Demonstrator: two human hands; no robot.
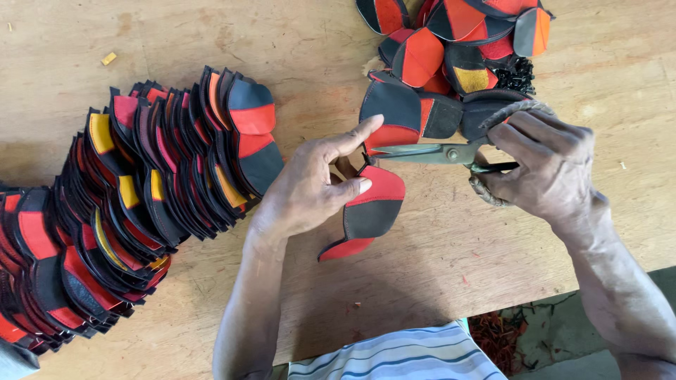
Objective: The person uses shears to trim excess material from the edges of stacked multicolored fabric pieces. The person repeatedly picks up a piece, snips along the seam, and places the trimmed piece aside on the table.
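Observation:
My left hand (310,186) pinches a curved red and black stitched piece (370,211) at its upper edge, thumb and forefinger spread around it. My right hand (546,165) grips a pair of metal scissors (429,153) by cloth-wrapped handles. The blades point left and their tips meet the top of the held piece, just beside my left forefinger. Another red and black piece (389,112) lies directly behind the blades and seems joined to the held one.
A long overlapping row of finished red, black, yellow and orange pieces (141,190) fans across the left of the wooden table (436,281). A loose heap of similar pieces (458,42) lies at the top right. Red scraps (500,334) litter the floor below the table edge.

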